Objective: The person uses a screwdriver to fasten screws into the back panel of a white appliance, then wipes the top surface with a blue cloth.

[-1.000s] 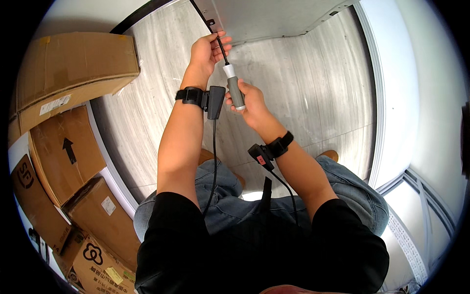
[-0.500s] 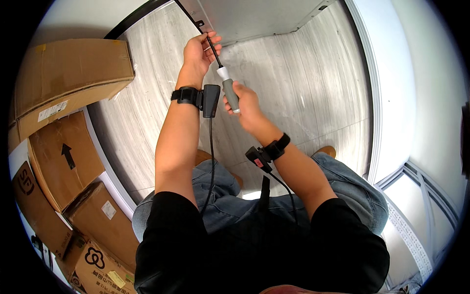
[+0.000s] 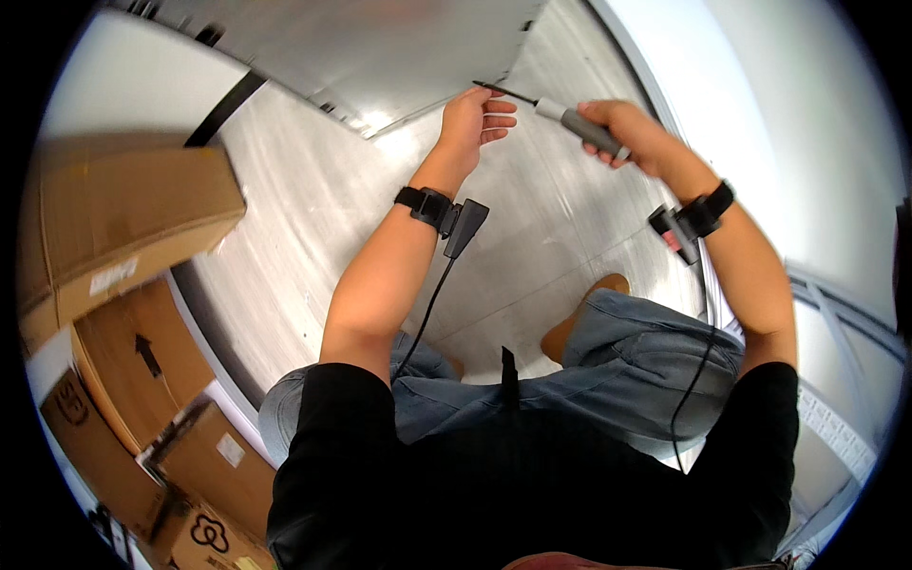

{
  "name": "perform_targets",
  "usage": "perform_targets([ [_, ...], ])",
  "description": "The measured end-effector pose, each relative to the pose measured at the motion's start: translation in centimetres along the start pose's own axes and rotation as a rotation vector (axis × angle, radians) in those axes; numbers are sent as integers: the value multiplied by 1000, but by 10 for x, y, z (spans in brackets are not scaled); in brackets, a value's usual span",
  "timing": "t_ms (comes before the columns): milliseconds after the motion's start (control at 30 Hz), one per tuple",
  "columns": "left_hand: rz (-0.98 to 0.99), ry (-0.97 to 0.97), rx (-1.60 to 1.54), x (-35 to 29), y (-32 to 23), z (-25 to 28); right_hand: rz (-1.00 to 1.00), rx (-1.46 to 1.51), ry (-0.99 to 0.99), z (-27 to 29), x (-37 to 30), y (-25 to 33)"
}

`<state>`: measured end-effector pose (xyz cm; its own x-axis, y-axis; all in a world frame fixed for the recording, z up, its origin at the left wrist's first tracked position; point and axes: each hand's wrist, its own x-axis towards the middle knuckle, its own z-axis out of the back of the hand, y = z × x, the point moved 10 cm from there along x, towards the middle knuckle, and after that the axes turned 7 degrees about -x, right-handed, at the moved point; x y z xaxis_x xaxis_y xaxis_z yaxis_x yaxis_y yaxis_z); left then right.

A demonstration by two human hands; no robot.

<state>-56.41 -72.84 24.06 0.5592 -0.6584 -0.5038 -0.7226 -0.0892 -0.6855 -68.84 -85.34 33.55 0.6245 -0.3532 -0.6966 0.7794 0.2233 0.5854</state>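
Observation:
In my right hand (image 3: 632, 133) is a screwdriver (image 3: 594, 131) with a grey and white handle; the fingers wrap round the handle. Its dark shaft points left, the tip lying by the top of my left hand (image 3: 465, 123). That hand has its fingers apart, and I make out nothing held in them. Just beyond both hands stands a grey metal panel (image 3: 380, 57) with small dark fittings along its lower edge. The screwdriver tip overlaps the panel's lower part in the picture; whether they touch I cannot tell.
Cardboard boxes (image 3: 142, 204) are piled along the left side. A white wall edge (image 3: 655, 66) runs down the right, with a metal frame (image 3: 836, 313) lower down. Cabled devices are strapped to both my wrists. Pale wood-look floor (image 3: 313, 209) lies below.
The view has turned, and the metal panel now lies across the upper left. Both hands have moved right; the screwdriver has swung from steep to nearly level, still in my right hand.

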Motion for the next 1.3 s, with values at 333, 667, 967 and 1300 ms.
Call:
perform_targets([
  [333, -45, 367, 607, 39, 84, -271, 11, 275, -297, 241, -103, -133],
  [667, -464, 515, 1203, 127, 210, -398, -152, 820, -345, 264, -65, -324],
  [967, -644, 414, 1306, 157, 231, -424, -137, 875, -293, 262, -57, -371],
  [1300, 297, 68, -14, 110, 206, -319, -45, 547, -100, 256, -55, -325],
])
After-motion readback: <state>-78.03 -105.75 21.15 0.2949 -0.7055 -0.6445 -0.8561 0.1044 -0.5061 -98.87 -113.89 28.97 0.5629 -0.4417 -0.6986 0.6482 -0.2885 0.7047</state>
